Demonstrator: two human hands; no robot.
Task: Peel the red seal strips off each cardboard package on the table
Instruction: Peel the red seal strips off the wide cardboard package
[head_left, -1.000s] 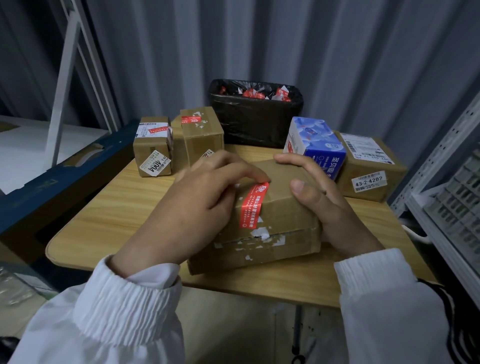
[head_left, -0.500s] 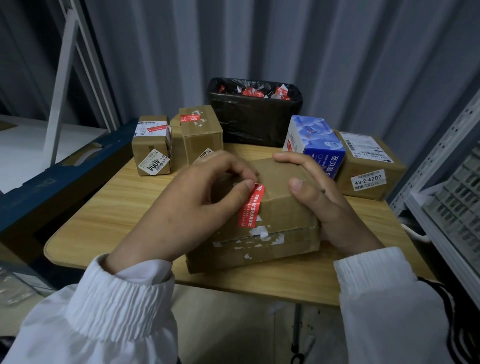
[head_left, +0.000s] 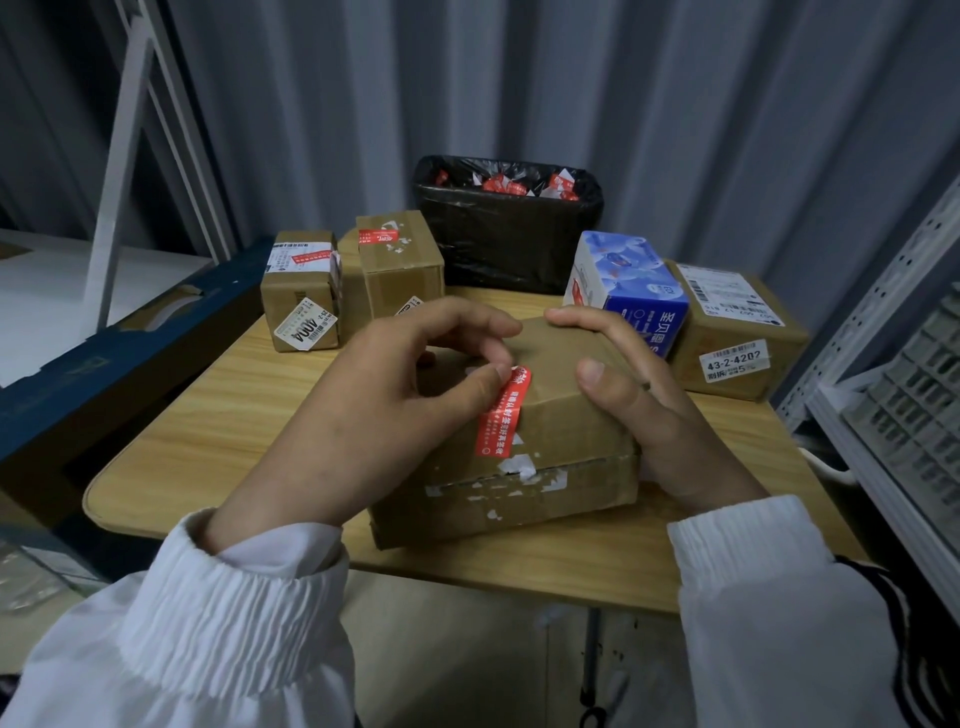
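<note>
Lifted further, the red seal strip (head_left: 501, 415) is pinched by my left hand (head_left: 374, 415); right hand (head_left: 639, 405) grips the package (head_left: 571, 415) at 3 o'clock.

Cardboard package (head_left: 566, 415), ctr of table (head_left: 208, 415). Red seal strip (head_left: 501, 415) over front top edge, upper end pinched by L hand (head_left: 374, 415). R hand (head_left: 649, 410) grips pkg's right side. Behind: black bin (head_left: 509, 244) w/ red scraps.

red seal strip (head_left: 501, 413) half-lifted off flat cardboard package (head_left: 566, 431) on table (head_left: 208, 415)
</note>
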